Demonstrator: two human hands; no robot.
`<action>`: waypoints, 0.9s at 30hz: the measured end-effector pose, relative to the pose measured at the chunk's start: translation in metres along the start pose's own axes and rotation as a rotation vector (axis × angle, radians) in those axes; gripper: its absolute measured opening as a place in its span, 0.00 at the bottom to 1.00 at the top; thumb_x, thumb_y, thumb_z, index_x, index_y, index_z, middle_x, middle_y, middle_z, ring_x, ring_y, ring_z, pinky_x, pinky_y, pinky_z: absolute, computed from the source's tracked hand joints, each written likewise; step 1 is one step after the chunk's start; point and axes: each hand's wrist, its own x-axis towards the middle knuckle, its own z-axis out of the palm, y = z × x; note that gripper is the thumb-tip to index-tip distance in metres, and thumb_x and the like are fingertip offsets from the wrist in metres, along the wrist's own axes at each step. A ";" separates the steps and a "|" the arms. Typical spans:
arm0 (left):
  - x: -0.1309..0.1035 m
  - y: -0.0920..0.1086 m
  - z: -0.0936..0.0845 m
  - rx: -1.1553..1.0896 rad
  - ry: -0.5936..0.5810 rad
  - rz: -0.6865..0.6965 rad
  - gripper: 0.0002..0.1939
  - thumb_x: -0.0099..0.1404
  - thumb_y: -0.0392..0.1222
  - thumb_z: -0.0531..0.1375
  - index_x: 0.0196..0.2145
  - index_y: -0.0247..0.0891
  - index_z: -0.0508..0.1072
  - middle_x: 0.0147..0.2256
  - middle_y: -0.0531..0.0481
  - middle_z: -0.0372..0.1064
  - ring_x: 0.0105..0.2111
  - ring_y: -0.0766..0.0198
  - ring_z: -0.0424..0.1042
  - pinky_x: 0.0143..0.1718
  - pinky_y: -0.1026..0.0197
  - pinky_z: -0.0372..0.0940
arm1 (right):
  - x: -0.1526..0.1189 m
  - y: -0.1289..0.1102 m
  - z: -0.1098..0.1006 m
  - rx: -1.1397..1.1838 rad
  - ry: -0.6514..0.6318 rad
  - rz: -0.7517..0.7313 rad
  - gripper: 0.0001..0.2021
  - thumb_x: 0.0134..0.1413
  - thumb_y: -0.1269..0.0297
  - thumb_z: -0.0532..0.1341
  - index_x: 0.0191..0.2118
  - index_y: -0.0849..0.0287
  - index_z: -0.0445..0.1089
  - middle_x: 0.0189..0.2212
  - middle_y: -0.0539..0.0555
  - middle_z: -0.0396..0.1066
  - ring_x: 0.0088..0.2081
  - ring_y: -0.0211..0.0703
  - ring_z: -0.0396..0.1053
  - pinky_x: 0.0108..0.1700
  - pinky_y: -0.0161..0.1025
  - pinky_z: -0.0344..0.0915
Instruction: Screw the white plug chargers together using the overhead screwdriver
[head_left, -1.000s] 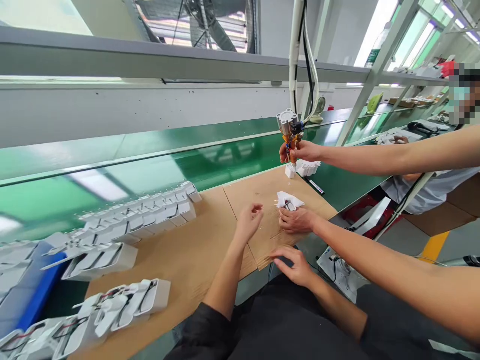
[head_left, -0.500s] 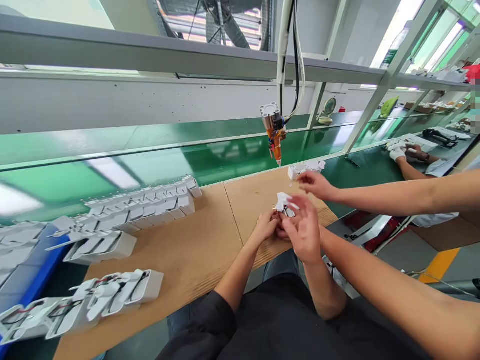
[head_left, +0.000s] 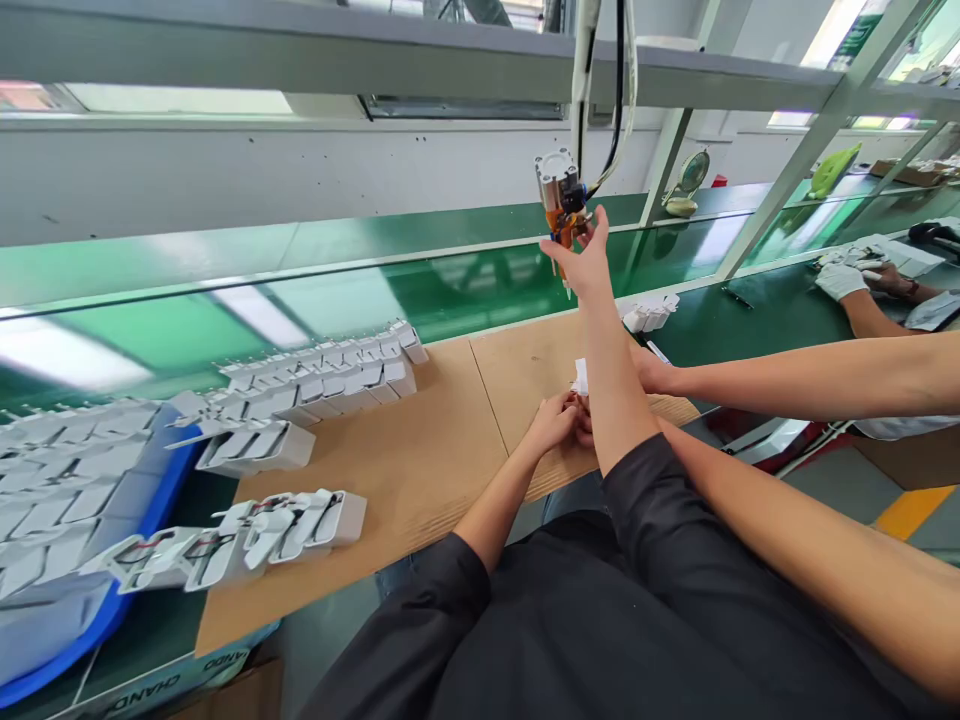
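My right hand [head_left: 585,255] is raised to the hanging orange-and-silver power screwdriver [head_left: 556,190]. Its fingers and thumb are spread around the tool's lower body, not visibly closed on it. Low over the board, my left hand [head_left: 553,422] pinches the edge of a small white plastic part [head_left: 580,376]. My right forearm hides much of that part. Another person's hand [head_left: 584,430] is at the same part, close against my left fingers. That person's other hand [head_left: 651,372] is just right of my forearm, its fingers mostly hidden.
White plastic housings stand in rows [head_left: 322,380] on the brown board [head_left: 390,460], with a nearer row [head_left: 300,530] at its front left. A blue bin [head_left: 169,500] holds more. Small white parts [head_left: 651,313] lie behind. A gloved co-worker's hand [head_left: 840,280] works far right.
My right hand has risen from beside the white part to the screwdriver. My left hand stays at the part. The other person's upper hand has drawn back, and the view has shifted.
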 end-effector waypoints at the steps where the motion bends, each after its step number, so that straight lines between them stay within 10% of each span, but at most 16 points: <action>1: 0.001 0.001 0.001 -0.002 -0.005 -0.010 0.15 0.61 0.35 0.52 0.41 0.39 0.77 0.41 0.47 0.78 0.43 0.55 0.74 0.51 0.53 0.66 | 0.009 0.007 -0.003 0.050 -0.034 -0.001 0.58 0.46 0.48 0.71 0.71 0.58 0.32 0.66 0.67 0.52 0.67 0.53 0.57 0.64 0.56 0.61; 7: 0.002 0.007 0.006 0.005 -0.020 -0.054 0.10 0.64 0.40 0.55 0.38 0.38 0.76 0.41 0.43 0.77 0.44 0.52 0.73 0.52 0.50 0.63 | 0.013 0.006 -0.046 0.090 -0.183 0.037 0.33 0.47 0.41 0.65 0.52 0.60 0.66 0.50 0.54 0.74 0.50 0.40 0.74 0.48 0.40 0.72; 11: 0.001 0.008 0.006 0.010 -0.031 -0.053 0.10 0.65 0.41 0.56 0.40 0.37 0.75 0.43 0.43 0.76 0.45 0.52 0.72 0.52 0.51 0.63 | -0.003 -0.017 -0.063 -0.010 -0.241 0.018 0.29 0.55 0.40 0.47 0.37 0.65 0.68 0.48 0.54 0.75 0.42 0.26 0.75 0.35 0.31 0.65; 18: 0.001 0.004 0.008 0.029 -0.004 -0.026 0.11 0.66 0.48 0.58 0.40 0.39 0.74 0.44 0.44 0.76 0.47 0.53 0.71 0.53 0.51 0.62 | -0.015 -0.022 -0.057 0.080 -0.279 -0.029 0.26 0.48 0.48 0.65 0.50 0.59 0.66 0.47 0.52 0.76 0.40 0.22 0.74 0.37 0.30 0.70; 27: 0.004 0.014 0.016 0.064 0.052 -0.155 0.29 0.59 0.63 0.63 0.48 0.39 0.69 0.51 0.38 0.71 0.55 0.43 0.64 0.54 0.49 0.57 | -0.017 -0.005 -0.053 0.057 -0.327 -0.187 0.32 0.49 0.46 0.62 0.56 0.61 0.63 0.49 0.63 0.73 0.42 0.24 0.72 0.37 0.39 0.66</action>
